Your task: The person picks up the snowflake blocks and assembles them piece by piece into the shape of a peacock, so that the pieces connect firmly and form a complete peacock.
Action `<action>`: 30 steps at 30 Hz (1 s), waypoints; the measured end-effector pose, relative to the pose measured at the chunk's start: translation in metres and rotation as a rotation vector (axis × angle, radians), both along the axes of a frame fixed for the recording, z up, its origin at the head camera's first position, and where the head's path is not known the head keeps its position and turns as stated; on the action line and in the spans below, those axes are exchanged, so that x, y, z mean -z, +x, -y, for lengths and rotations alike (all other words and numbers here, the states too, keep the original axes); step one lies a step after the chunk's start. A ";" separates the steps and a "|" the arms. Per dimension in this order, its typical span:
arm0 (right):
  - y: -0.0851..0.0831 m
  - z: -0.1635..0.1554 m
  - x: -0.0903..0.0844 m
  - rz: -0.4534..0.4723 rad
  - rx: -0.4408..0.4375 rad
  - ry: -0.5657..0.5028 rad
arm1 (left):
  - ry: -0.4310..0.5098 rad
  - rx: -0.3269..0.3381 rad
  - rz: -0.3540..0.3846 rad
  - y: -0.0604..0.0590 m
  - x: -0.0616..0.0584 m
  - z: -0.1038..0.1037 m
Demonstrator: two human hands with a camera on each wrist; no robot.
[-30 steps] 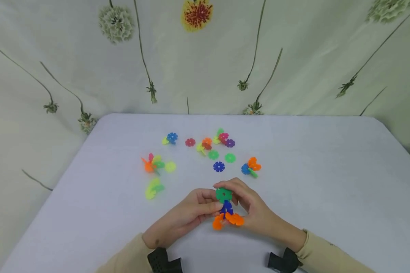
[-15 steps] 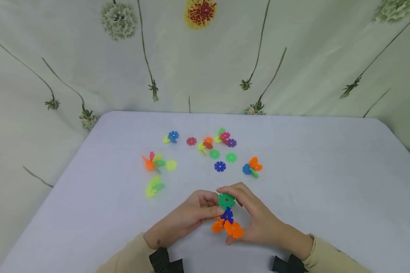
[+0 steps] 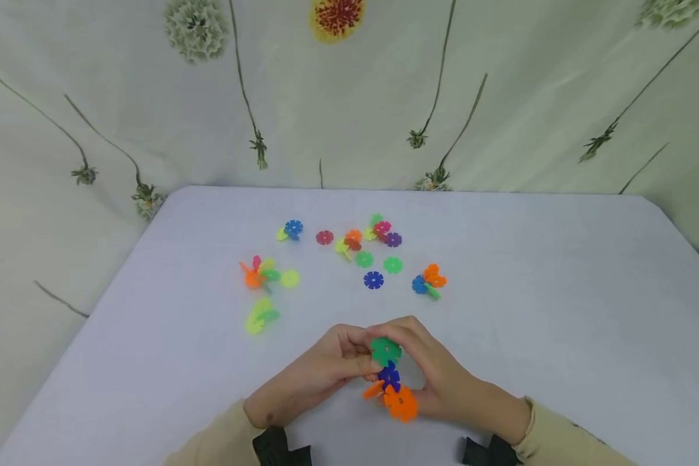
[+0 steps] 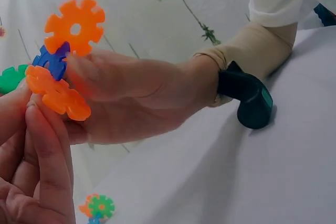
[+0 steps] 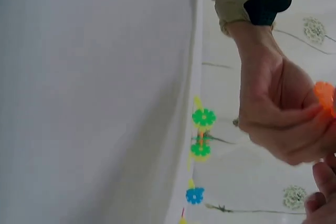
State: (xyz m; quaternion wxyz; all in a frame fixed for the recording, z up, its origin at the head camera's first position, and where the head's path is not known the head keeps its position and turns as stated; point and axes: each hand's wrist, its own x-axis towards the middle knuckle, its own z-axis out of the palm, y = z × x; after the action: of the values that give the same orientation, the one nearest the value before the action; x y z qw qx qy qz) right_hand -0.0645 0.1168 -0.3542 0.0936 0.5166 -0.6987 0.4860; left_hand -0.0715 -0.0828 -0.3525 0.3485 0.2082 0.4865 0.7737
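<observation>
Interlocking snowflake discs are joined into one cluster between my hands in the head view: a green disc (image 3: 386, 350) on top, a dark blue disc (image 3: 389, 377) in the middle, and two orange discs (image 3: 401, 404) below. My left hand (image 3: 326, 366) pinches the cluster from the left, its thumb beside the green and blue discs. Around the right side curls my right hand (image 3: 451, 382), fingers at the green disc's top and thumb partly hidden behind the front orange disc. The left wrist view shows that right thumb against an orange disc (image 4: 76, 26).
Farther back on the white table (image 3: 530, 291) lie loose discs, including a dark blue disc (image 3: 374, 280) and a red disc (image 3: 324, 237). Joined clusters lie among them: an orange-blue-green cluster (image 3: 433, 277) at right and a yellow-green cluster (image 3: 260, 316) at left. A flowered cloth (image 3: 349, 110) hangs behind.
The cluster has come slightly lower in the head view, and its orange discs have turned. My right hand spread around it, then its fingers closed in again. My left hand stays nearly in place.
</observation>
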 end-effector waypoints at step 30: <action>-0.016 -0.022 -0.004 0.537 -0.228 -0.056 | -0.110 0.014 -0.021 0.001 0.012 -0.006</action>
State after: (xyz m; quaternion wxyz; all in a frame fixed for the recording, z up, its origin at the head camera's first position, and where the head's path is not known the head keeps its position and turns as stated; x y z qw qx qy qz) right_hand -0.0801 0.1388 -0.3499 -0.1357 0.4417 -0.6222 0.6320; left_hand -0.0701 -0.0766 -0.3648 0.3596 0.2003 0.5306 0.7410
